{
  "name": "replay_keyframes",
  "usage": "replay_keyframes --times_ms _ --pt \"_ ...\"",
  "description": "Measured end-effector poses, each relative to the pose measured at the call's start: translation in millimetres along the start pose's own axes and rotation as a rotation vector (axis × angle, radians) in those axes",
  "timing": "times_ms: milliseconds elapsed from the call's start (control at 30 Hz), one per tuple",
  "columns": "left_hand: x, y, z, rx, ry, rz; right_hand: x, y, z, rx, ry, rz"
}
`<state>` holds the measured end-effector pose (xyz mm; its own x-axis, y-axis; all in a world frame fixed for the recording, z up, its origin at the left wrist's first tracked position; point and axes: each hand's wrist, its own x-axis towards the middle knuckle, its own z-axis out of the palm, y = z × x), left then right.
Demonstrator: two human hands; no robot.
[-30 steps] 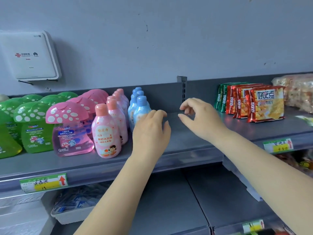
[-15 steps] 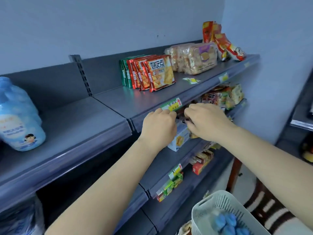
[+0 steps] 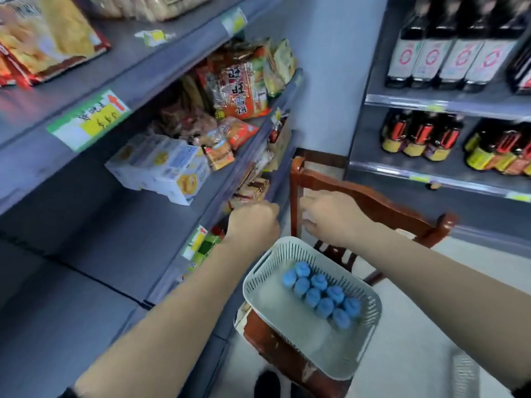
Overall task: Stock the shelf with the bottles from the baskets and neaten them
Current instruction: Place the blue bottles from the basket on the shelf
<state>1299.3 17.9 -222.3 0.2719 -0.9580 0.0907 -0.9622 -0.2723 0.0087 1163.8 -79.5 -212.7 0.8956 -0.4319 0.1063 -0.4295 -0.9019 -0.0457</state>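
Note:
A pale slotted basket (image 3: 260, 272) sits on a red-brown wooden chair (image 3: 376, 203) at the lower middle of the view. Several bottles with blue caps (image 3: 321, 295) stand upright in its far right part, and the rest of its floor is bare. My left hand (image 3: 253, 222) hovers above the basket's far left corner, close to the shelf edge, with its fingers loosely curled and nothing in it. My right hand (image 3: 330, 216) hangs beside it over the chair's backrest, fingers also loosely bent and holding nothing. The two hands are a short gap apart.
Grey shelves (image 3: 149, 239) run along the left with snack packets (image 3: 241, 90), a white carton (image 3: 163, 166) and a green-yellow price tag (image 3: 89, 120). A second rack at the right holds dark bottles (image 3: 448, 47). Pale floor lies right of the chair.
The view has swung right and down, from the shelf with pink and blue bottles to the basket on the chair. Both hands have left the shelf and dropped towards the basket.

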Motion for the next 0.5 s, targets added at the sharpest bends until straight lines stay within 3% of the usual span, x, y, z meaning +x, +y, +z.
replay_keyframes --times_ms 333,500 --pt "21.1 -1.2 178.1 -0.297 -0.466 -0.144 -3.9 32.0 159.1 0.259 -0.35 0.269" --pt "22.1 -0.8 269.2 -0.335 -0.599 -0.222 -1.1 33.5 255.8 0.315 -0.488 0.343"
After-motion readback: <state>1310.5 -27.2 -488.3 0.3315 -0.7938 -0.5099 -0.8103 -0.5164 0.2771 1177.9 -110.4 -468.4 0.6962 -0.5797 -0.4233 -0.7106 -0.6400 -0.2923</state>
